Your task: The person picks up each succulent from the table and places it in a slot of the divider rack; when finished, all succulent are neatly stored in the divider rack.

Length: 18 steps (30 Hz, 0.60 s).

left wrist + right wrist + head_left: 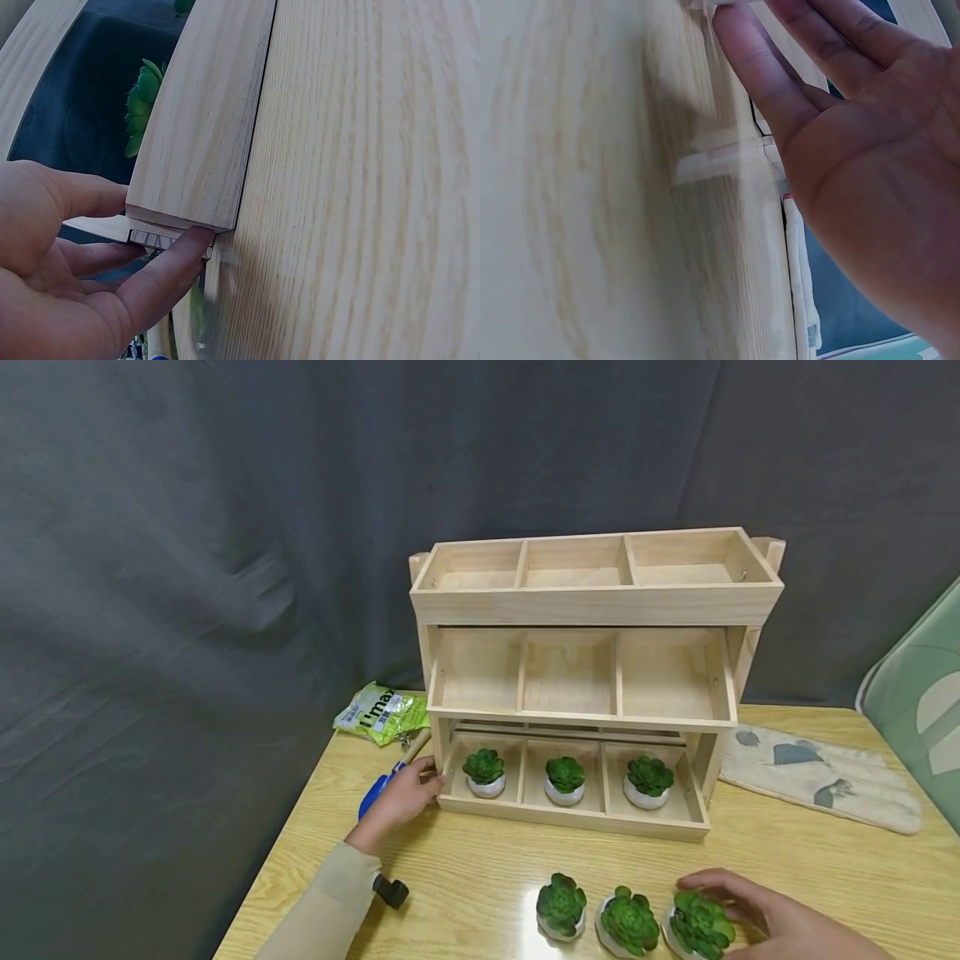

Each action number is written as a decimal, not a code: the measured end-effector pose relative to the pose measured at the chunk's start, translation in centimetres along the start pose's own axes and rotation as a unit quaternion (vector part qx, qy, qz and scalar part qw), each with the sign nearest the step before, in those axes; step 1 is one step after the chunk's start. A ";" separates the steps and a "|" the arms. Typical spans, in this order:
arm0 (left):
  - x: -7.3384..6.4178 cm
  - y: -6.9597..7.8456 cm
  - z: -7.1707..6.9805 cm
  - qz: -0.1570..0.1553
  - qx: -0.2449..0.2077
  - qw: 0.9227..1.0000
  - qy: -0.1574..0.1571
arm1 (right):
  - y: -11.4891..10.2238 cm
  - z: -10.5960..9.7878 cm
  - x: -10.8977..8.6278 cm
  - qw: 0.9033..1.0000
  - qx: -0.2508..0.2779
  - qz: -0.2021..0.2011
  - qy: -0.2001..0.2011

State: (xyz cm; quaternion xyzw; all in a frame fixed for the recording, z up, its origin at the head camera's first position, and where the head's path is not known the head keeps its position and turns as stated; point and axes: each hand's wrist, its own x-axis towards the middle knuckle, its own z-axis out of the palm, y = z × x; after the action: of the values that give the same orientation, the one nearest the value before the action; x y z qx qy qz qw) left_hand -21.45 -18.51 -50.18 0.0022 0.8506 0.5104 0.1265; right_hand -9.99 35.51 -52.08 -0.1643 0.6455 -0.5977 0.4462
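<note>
A three-tier wooden shelf point(596, 607) stands on the table, its tiers split into compartments. My left hand point(405, 795) holds the left front corner of the bottom tier; in the left wrist view its thumb and fingers point(161, 281) are on either side of the wooden end. Three potted succulents with white pots sit in front of the shelf: a left one point(561, 906), a middle one point(630, 922) and a right one point(701, 925). My right hand point(787, 922) grips the right succulent's pot. In the right wrist view only the pot's edge shows, at the fingertips.
The bottom tier bears three more succulents, in its left point(483, 767), middle point(565, 777) and right point(648, 778) compartments. A green packet point(382, 714) and a blue-ended tool point(371, 797) lie left of the shelf. A patterned cloth point(821, 777) lies to the right.
</note>
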 end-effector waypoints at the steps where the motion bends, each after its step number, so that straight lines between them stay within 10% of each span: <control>1: 0.0 0.0 0.0 0.000 0.000 1.000 0.000 | 0.0 0.1 0.1 1.000 0.000 0.004 0.000; 18: 0.1 -0.1 0.0 0.001 0.005 1.000 0.004 | 0.8 0.2 0.7 0.998 -0.005 -0.037 -0.045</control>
State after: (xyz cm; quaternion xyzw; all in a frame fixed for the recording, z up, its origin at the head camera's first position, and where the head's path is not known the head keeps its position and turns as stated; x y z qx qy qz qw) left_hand -21.52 -18.54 -50.31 0.0014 0.8537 0.5062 0.1226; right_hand -9.90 35.07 -53.08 -0.2168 0.6209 -0.6026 0.4520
